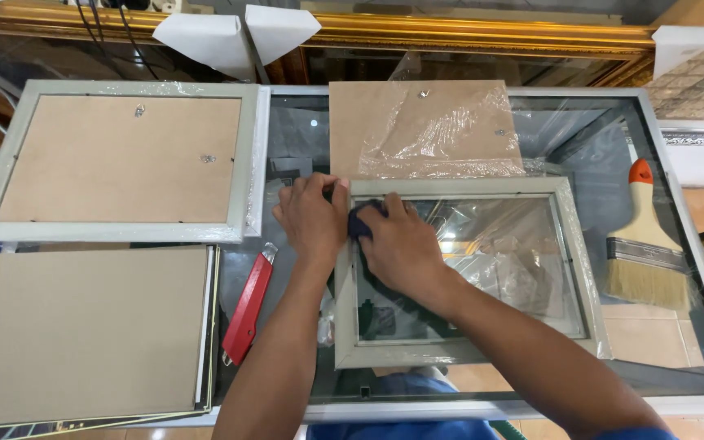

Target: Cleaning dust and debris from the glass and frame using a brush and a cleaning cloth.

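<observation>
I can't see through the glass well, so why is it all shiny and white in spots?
In the head view, light bounces off the glass inside the pale frame, making bright glare patches beside the right hand; the crinkled plastic wrap on the brown backing board glints too; the glass tabletop mirrors dim shapes; the edges look slightly bent; nothing is blurred.

A glass-topped table (694,244) with a pale metal rim is carrying everything here. A grey picture frame (458,350) is lying on the glass near the middle, and a brown backing board (385,122) under loose plastic wrap is lying just behind it. A second frame (116,159) is lying face down at the left, with a cardboard sheet (83,326) in front of it. A red utility knife (248,310) is resting between cardboard and middle frame, and a paintbrush (645,253) is lying at the right.
</observation>
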